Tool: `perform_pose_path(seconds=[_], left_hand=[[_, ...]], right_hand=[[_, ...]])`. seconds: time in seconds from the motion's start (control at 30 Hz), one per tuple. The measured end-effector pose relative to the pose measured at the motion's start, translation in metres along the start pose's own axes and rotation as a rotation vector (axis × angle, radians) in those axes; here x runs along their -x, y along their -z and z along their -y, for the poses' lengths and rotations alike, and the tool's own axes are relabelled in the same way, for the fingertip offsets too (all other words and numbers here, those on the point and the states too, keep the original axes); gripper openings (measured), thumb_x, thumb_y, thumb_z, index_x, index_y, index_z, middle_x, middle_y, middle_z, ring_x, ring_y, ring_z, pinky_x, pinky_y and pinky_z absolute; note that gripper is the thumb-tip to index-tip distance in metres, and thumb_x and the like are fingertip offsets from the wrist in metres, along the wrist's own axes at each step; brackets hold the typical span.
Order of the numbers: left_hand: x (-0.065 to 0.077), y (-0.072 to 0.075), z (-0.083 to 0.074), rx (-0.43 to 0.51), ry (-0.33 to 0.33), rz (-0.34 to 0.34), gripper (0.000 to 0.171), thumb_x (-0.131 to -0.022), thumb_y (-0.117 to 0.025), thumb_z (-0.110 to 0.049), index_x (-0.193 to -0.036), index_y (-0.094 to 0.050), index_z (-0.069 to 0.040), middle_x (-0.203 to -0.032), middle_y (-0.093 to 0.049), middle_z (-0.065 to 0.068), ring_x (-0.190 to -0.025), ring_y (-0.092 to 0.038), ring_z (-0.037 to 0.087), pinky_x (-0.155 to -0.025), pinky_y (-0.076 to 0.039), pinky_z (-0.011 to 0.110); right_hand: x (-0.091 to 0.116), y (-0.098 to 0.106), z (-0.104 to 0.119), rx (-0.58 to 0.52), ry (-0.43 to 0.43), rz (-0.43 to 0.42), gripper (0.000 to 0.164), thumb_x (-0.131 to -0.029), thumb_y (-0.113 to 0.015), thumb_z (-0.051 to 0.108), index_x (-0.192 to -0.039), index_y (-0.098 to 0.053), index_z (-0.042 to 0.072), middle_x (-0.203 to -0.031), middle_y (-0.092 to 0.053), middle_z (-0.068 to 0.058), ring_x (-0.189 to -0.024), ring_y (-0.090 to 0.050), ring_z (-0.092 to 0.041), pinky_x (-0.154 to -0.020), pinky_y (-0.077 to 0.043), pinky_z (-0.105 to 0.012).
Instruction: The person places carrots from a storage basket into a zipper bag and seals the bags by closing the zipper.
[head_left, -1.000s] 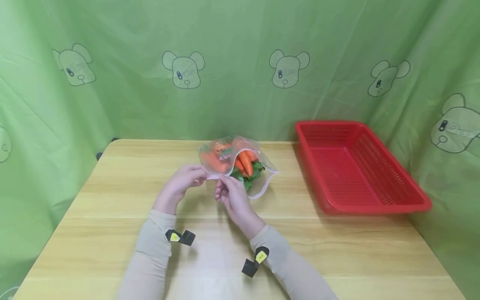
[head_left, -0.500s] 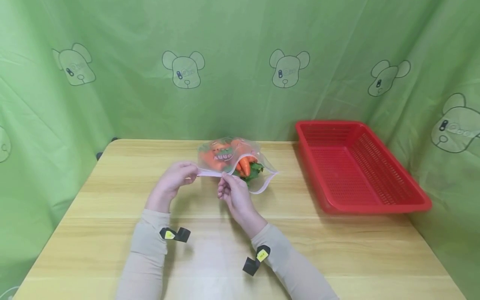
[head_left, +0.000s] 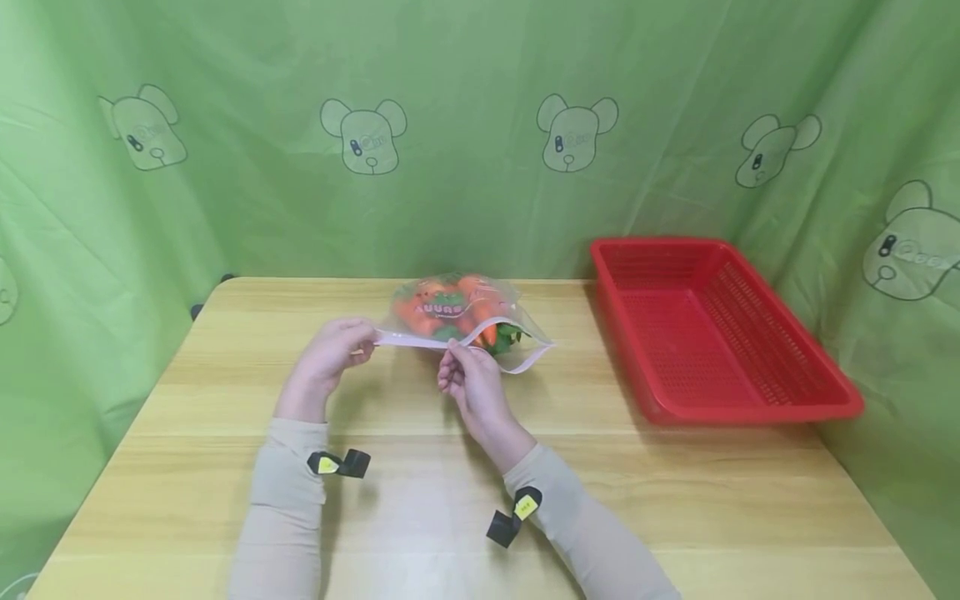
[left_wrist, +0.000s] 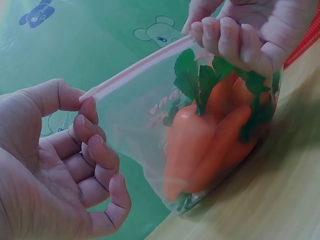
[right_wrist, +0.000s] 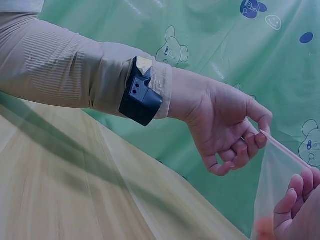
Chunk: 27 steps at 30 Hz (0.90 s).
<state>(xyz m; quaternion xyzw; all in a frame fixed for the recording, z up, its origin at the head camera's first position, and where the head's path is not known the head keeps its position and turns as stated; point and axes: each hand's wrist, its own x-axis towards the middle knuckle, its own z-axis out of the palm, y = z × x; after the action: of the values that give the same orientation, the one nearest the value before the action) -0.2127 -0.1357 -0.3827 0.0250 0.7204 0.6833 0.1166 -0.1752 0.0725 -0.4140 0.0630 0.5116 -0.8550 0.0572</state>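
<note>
A clear zip bag (head_left: 442, 304) with a pale pink seal strip stands on the table, holding several orange carrots (left_wrist: 192, 145) with green leaves (left_wrist: 192, 72). My left hand (head_left: 335, 352) pinches the left end of the strip between thumb and forefinger. Partway along the same strip, my right hand (head_left: 477, 392) pinches with thumb and forefinger, its other fingers curled. Between the hands the strip runs straight and pressed together. To the right of my right hand the mouth of the bag gapes, with leaves and a carrot tip showing.
A red plastic basket (head_left: 750, 414) stands on the right of the wooden table (head_left: 225, 383). Behind the table hangs a green curtain (head_left: 465, 208) printed with bear heads, which also closes in both sides.
My left hand has moved left and slightly away, still pinching the strip. The straight strip between the hands has grown longer. My right hand has barely shifted, and the gaping part has narrowed.
</note>
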Motion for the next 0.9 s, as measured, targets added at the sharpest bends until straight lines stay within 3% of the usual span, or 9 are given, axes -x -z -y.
perform_pose_path(seconds=[0.43, 0.9], left_hand=[[0.000, 0.016, 0.001, 0.079, 0.025, -0.083, 0.028, -0.086, -0.054, -0.006, -0.064, -0.060, -0.022, -0.063, -0.054, -0.011, -0.068, -0.050, 0.006, -0.074, -0.046, 0.023], [0.005, 0.032, 0.001, 0.233, 0.033, -0.178, 0.032, -0.087, -0.051, -0.003, -0.062, -0.062, -0.022, -0.060, -0.055, -0.009, -0.063, -0.052, 0.004, -0.072, -0.046, 0.023]], right_hand=[[-0.003, 0.004, 0.008, -0.014, 0.011, -0.061, 0.024, -0.097, -0.053, 0.018, -0.074, -0.058, 0.010, -0.067, -0.055, 0.002, -0.060, -0.050, -0.009, -0.058, -0.043, -0.022], [-0.012, 0.023, 0.028, -0.096, 0.044, -0.127, 0.023, -0.098, -0.051, 0.018, -0.077, -0.055, 0.009, -0.069, -0.054, 0.001, -0.061, -0.049, -0.009, -0.059, -0.042, -0.021]])
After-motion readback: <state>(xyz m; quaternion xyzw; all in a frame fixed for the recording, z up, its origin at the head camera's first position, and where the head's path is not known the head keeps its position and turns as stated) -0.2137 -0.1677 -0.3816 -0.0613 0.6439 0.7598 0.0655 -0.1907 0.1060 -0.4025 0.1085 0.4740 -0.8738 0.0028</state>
